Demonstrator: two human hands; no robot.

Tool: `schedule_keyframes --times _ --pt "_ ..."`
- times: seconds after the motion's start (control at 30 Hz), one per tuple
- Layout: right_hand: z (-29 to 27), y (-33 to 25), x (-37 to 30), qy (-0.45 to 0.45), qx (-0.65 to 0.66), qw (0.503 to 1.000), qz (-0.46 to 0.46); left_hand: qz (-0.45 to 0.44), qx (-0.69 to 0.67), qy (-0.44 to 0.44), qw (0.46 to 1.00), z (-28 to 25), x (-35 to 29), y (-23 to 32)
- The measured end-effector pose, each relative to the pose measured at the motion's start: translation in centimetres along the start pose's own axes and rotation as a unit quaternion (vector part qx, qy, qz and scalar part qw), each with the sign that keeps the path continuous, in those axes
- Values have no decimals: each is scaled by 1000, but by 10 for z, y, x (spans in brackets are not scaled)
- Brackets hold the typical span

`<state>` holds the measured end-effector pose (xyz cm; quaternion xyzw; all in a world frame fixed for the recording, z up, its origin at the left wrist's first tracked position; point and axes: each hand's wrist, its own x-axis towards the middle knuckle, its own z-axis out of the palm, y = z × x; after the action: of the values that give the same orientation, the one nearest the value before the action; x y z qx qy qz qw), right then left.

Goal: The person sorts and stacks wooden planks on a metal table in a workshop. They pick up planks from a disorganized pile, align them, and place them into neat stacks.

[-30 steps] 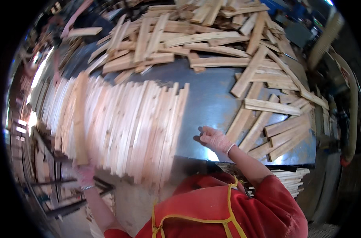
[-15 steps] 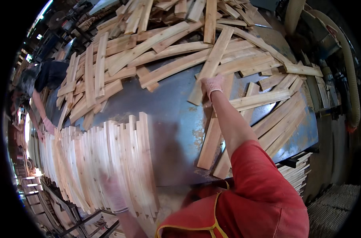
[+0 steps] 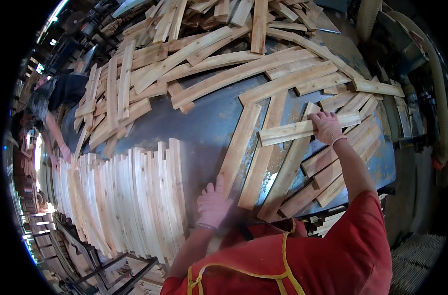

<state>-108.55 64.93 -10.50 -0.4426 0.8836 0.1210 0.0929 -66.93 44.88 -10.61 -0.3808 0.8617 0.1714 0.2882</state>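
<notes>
My right hand (image 3: 327,129), in a pale pink knit glove, is closed around a short wooden board (image 3: 288,132) lying crosswise over other boards. Its thumb and fingers grip near the board's right part. My left hand (image 3: 214,204), gloved alike, touches the near end of a slanting board (image 3: 241,142), fingers stretched out along its left edge. Two more boards, a middle one (image 3: 264,157) and a darker one (image 3: 288,177), lie roughly parallel to its right. To the left of my left hand is a tight row of pale boards (image 3: 135,196) standing side by side.
A blue-grey metal table (image 3: 194,128) bears a large heap of loose boards (image 3: 209,54) across its far side. More boards (image 3: 337,172) lie at the right. Another person (image 3: 61,98) works at the left by the row. A ribbed hose (image 3: 438,98) hangs at far right.
My right hand has let go of a tilted board and moved right onto the crosswise one. The tilted board now lies nearer me. My left hand has moved right from the row to its end.
</notes>
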Motion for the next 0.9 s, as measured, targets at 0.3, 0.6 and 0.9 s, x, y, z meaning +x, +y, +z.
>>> schedule_keyframes --times 0.3,0.6,0.9 --pt "-52 -173 -59 -119 402 908 -3 41 -712 13 701 67 -83 -104" --pt "48 -451 -96 -157 499 814 -253 7 -42 330 943 95 -134 -143" --pt "0 -159 -105 198 487 833 170 73 33 322 943 95 -105 -107"
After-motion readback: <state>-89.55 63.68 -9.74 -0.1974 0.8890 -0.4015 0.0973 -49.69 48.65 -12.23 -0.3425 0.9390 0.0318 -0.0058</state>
